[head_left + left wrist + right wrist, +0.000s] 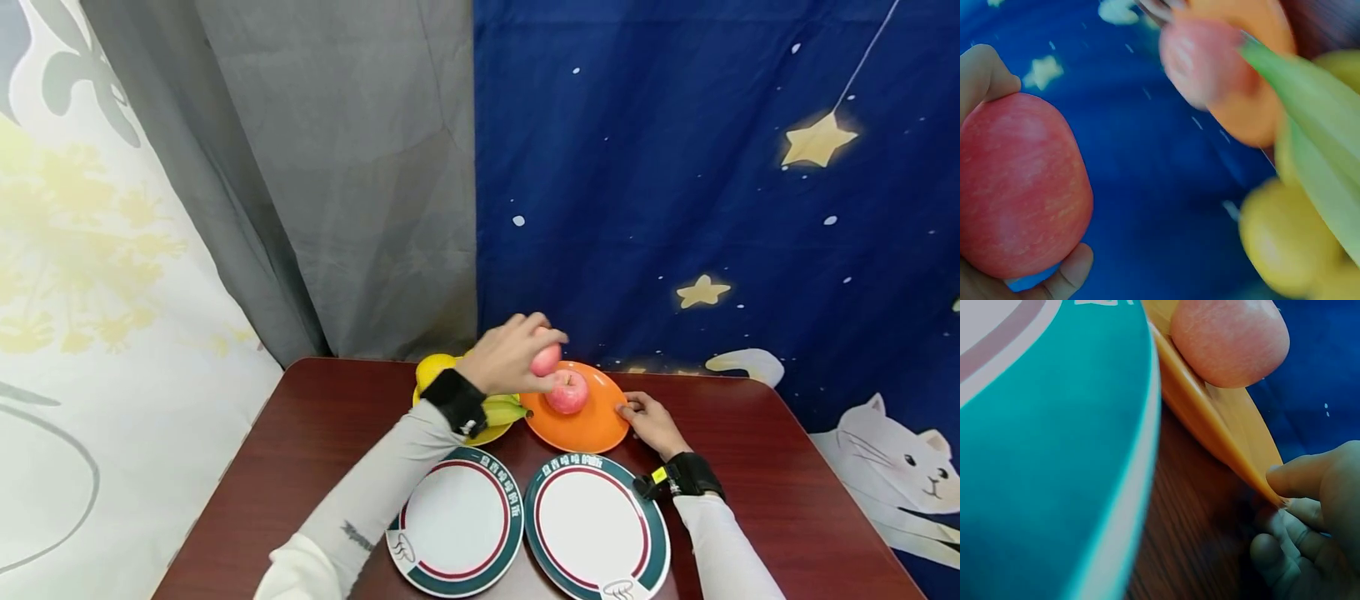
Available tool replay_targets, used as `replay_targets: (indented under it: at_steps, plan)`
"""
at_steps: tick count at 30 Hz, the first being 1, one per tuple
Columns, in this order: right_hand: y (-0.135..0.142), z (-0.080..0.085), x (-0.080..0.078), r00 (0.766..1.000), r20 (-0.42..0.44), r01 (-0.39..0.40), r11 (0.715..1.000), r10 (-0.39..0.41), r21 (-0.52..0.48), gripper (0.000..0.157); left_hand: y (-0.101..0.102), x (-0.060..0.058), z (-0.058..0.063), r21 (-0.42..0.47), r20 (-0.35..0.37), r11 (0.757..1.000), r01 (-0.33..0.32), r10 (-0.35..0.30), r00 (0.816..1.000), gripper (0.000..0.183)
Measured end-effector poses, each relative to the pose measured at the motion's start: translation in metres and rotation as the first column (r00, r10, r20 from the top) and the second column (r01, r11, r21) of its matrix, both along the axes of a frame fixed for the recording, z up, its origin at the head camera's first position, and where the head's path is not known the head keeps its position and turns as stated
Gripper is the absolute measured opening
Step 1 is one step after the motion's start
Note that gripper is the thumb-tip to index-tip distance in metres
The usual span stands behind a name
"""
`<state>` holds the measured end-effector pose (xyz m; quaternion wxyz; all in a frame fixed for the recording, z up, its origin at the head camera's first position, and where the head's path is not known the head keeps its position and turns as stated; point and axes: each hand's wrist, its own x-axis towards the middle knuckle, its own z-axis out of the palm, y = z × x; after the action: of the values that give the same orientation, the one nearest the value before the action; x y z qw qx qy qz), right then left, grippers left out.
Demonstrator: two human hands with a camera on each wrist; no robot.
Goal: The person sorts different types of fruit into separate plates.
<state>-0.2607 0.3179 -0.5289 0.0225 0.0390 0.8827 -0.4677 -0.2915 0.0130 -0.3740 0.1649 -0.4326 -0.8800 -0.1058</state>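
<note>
My left hand (510,354) grips a red apple (1025,187) in the air, near the left side of the orange plate (592,429). On that plate sits a second apple (567,392), blurred in the left wrist view. At the plate's right edge, my right hand (651,423) pinches the rim between thumb and fingers, as the right wrist view shows. Under my left wrist stands a yellow plate (491,436), partly hidden, with green-yellow bananas (502,411) and a yellow round fruit (435,368) on it.
Two white plates with green rims lie nearer to me, a left plate (457,525) and a right plate (592,529). All stand on a dark red-brown table (330,417). A grey curtain (360,183) and a blue starry curtain (637,183) hang behind it.
</note>
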Motion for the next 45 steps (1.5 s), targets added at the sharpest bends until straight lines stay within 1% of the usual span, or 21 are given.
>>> replay_targets:
  at_steps: [2, 3, 5, 8, 10, 12, 14, 15, 17, 20, 22, 27, 30, 33, 39, 43, 45]
  plan:
    - [0.002, -0.001, 0.0, 1.0, -0.003, -0.003, 1.0, 0.003, -0.002, 0.044, 0.027, 0.003, -0.001, -0.029, -0.01, 0.999, 0.025, -0.026, 1.0, 0.054]
    - [0.003, -0.001, 0.0, 1.0, -0.004, -0.008, 1.0, 0.008, -0.004, 0.043, 0.041, 0.005, -0.003, -0.04, -0.01, 0.999, 0.034, -0.035, 0.999, 0.052]
    - [0.004, -0.001, 0.0, 1.0, -0.016, -0.019, 1.0, 0.019, -0.006, 0.042, 0.066, 0.007, -0.013, -0.058, -0.026, 0.997, 0.048, -0.049, 0.998, 0.051]
    - [0.005, 0.001, 0.0, 0.999, -0.05, -0.02, 1.0, 0.019, -0.019, 0.037, 0.098, 0.01, -0.035, -0.094, -0.041, 0.994, 0.059, -0.064, 0.997, 0.054]
    - [0.005, 0.002, 0.0, 0.997, -0.079, -0.022, 1.0, 0.02, -0.019, 0.037, 0.114, 0.01, -0.052, -0.126, -0.04, 0.99, 0.058, -0.064, 0.997, 0.057]
    - [0.005, 0.004, 0.0, 0.996, -0.092, -0.018, 1.0, 0.016, -0.016, 0.037, 0.124, 0.01, -0.07, -0.153, -0.036, 0.987, 0.046, -0.052, 0.998, 0.059]
    - [0.003, 0.004, 0.001, 0.996, -0.088, -0.005, 1.0, 0.004, -0.017, 0.036, 0.131, 0.009, -0.085, -0.165, -0.053, 0.986, 0.029, -0.038, 0.998, 0.06]
    - [0.004, 0.004, 0.001, 0.996, -0.085, 0.003, 1.0, -0.004, -0.015, 0.035, 0.134, 0.008, -0.09, -0.174, -0.059, 0.985, 0.016, -0.026, 0.998, 0.061]
    - [0.002, 0.005, 0.0, 0.997, -0.074, 0.011, 1.0, -0.013, -0.017, 0.033, 0.136, 0.007, -0.097, -0.188, -0.066, 0.982, -0.011, -0.002, 0.998, 0.06]
    - [0.003, 0.006, -0.002, 0.997, -0.071, 0.031, 0.999, -0.032, -0.016, 0.032, 0.141, 0.006, -0.1, -0.226, -0.086, 0.974, -0.035, 0.016, 0.996, 0.059]
    - [0.003, 0.006, -0.003, 0.997, -0.067, 0.036, 0.999, -0.037, -0.009, 0.034, 0.144, 0.006, -0.103, -0.272, -0.104, 0.961, -0.051, 0.023, 0.994, 0.058]
    - [0.001, 0.005, -0.001, 0.999, -0.042, 0.033, 0.999, -0.034, -0.019, 0.036, 0.145, 0.008, -0.118, -0.376, -0.182, 0.922, -0.089, 0.021, 0.983, 0.057]
    - [0.0, 0.004, 0.0, 0.999, -0.04, 0.032, 0.999, -0.033, -0.032, 0.035, 0.144, 0.009, -0.122, -0.397, -0.208, 0.911, -0.109, 0.026, 0.978, 0.059]
    - [-0.001, 0.005, 0.0, 0.998, -0.046, 0.038, 0.999, -0.04, -0.036, 0.035, 0.143, 0.009, -0.123, -0.408, -0.223, 0.905, -0.121, 0.03, 0.974, 0.063]
    - [0.0, 0.004, -0.001, 0.998, -0.04, 0.047, 0.999, -0.048, -0.02, 0.035, 0.139, 0.006, -0.122, -0.407, -0.189, 0.906, -0.12, 0.045, 0.981, 0.069]
    - [0.0, 0.004, -0.001, 0.999, -0.034, 0.039, 0.999, -0.04, -0.015, 0.035, 0.136, 0.005, -0.122, -0.393, -0.152, 0.913, -0.112, 0.056, 0.987, 0.072]
    - [0.0, 0.005, 0.0, 0.999, -0.037, 0.023, 0.999, -0.024, -0.022, 0.035, 0.134, 0.005, -0.119, -0.396, -0.135, 0.912, -0.107, 0.057, 0.989, 0.074]
